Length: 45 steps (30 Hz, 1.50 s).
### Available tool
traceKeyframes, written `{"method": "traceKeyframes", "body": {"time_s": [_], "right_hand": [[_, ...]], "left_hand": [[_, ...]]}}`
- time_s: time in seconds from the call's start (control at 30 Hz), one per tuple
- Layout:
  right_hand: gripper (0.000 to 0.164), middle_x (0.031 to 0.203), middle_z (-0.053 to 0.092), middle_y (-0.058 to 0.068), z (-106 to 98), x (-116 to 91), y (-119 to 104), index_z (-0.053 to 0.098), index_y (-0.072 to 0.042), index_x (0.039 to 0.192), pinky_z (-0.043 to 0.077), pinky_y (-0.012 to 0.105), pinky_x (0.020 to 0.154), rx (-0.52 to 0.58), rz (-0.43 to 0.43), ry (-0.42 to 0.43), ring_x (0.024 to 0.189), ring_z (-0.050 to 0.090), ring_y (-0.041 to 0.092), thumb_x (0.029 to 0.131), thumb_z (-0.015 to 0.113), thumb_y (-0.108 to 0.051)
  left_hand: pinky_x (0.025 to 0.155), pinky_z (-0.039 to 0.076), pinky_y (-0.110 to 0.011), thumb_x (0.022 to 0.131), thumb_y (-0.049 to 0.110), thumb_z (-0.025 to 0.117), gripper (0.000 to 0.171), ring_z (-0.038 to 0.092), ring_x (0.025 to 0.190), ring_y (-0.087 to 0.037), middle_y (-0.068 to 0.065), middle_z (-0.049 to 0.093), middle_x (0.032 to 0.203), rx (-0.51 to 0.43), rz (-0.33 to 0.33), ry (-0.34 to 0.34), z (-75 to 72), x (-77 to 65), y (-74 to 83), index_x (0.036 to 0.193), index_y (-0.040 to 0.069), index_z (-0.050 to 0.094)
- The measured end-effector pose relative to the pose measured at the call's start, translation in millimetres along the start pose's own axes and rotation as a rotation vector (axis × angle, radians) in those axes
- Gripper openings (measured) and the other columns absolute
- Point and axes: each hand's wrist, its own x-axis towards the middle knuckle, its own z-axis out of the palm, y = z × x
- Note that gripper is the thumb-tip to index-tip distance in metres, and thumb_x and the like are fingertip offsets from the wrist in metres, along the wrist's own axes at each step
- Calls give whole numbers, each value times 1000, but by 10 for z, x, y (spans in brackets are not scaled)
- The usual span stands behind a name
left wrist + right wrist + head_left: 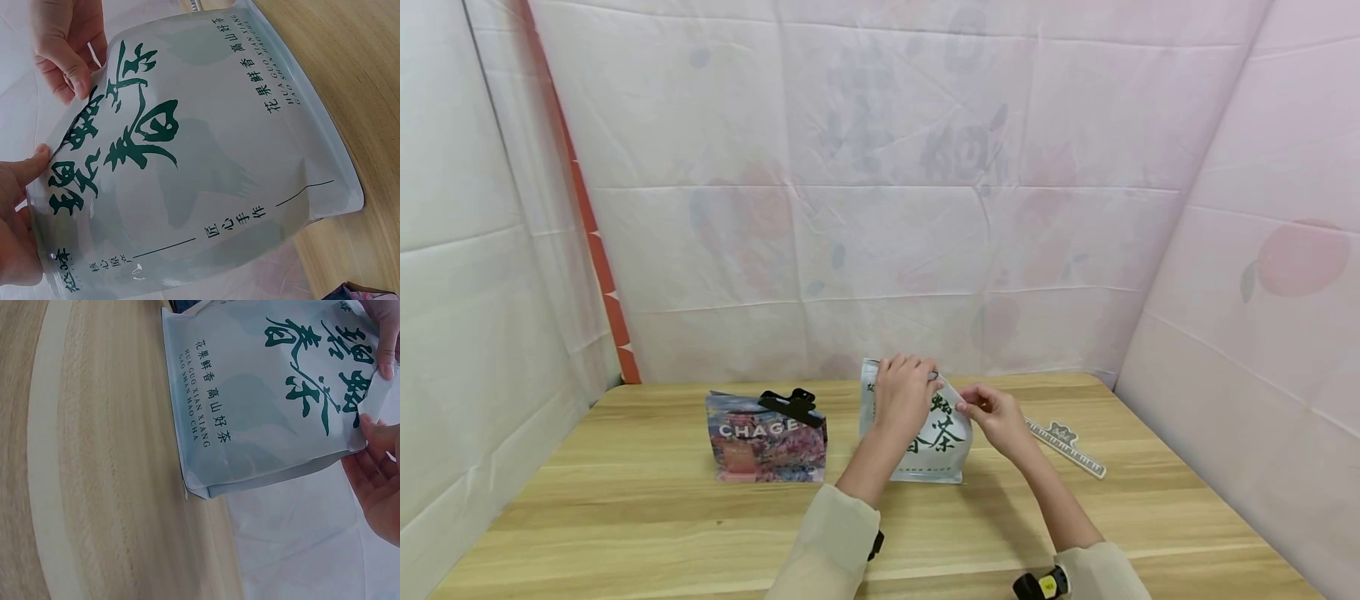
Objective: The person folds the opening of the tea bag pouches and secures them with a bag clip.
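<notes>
A pale tea bag [934, 454] with green Chinese lettering stands on the table in the head view. My left hand [904, 396] reaches over its top left part and grips the upper edge between thumb and fingers. At the top right corner, my right hand [1000, 419] pinches the bag's edge with thumb and fingertips. The right wrist view shows the right thumb on the printed front and the other fingers behind, with the top edge folded over between the two hands. Part of the lettering is hidden behind the left hand and forearm.
Left of the tea bag stands a colourful bag [767, 454] marked "CHAGE", with a black clip [792, 408] across its top. A long pale clip-like bar [1067, 448] lies on the wooden table [625, 517] at the right. White cloth walls [880, 250] enclose the back and sides.
</notes>
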Motion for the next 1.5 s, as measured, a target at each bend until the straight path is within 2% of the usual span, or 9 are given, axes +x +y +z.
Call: {"method": "traceKeyframes", "body": {"time_s": [0.2, 0.4, 0.63, 0.8, 1.13, 1.37, 1.5], "right_hand": [[17, 88, 64, 13, -31, -30, -9, 62, 8, 100, 49, 27, 70, 29, -22, -42, 80, 59, 20, 85, 63, 0], [22, 97, 63, 15, -74, -47, -21, 61, 7, 107, 48, 28, 76, 24, -54, -42, 88, 58, 23, 87, 61, -2], [15, 95, 65, 15, -218, -21, -13, 63, 5, 101, 48, 26, 73, -76, -83, 3, 87, 60, 23, 89, 58, -2], [13, 92, 65, 13, -372, -8, 4, 64, 6, 99, 50, 26, 69, -146, -62, 6, 85, 61, 27, 90, 57, -1], [10, 90, 64, 15, -686, -9, 284, 63, 6, 96, 48, 45, 74, -361, -52, -6, 85, 60, 32, 88, 56, 5], [10, 86, 63, 16, -904, -32, 518, 63, 6, 93, 46, 49, 69, -518, 7, -45, 81, 59, 36, 84, 58, 5], [12, 86, 61, 19, -997, -66, 681, 61, 9, 93, 45, 50, 70, -546, 56, -81, 81, 57, 38, 82, 59, 5]], "left_hand": [[77, 35, -26, 86, 38, 61, 20, 52, 83, -10, 10, 61, 90, 3, 3, 7, -5, -4, 4, 98, 23, 66], [78, 35, -27, 86, 39, 61, 21, 53, 85, -10, 10, 62, 92, 12, 2, 9, -8, -6, 4, 99, 23, 66], [76, 35, -26, 86, 39, 61, 21, 51, 82, -9, 10, 61, 91, 8, -5, 5, -6, -12, 3, 99, 23, 66], [75, 35, -25, 86, 39, 60, 20, 52, 82, -9, 11, 61, 90, 9, -6, 16, -5, -23, 8, 98, 24, 66], [76, 35, -25, 86, 38, 61, 21, 52, 83, -9, 10, 62, 92, 3, -12, 17, 0, -14, 10, 100, 23, 66], [78, 36, -26, 86, 37, 61, 20, 52, 84, -9, 10, 61, 92, -18, -18, 4, -2, -5, 8, 99, 23, 66], [78, 36, -26, 86, 37, 61, 20, 52, 84, -10, 9, 61, 92, -27, -20, 1, -3, -3, 10, 99, 22, 66]]}}
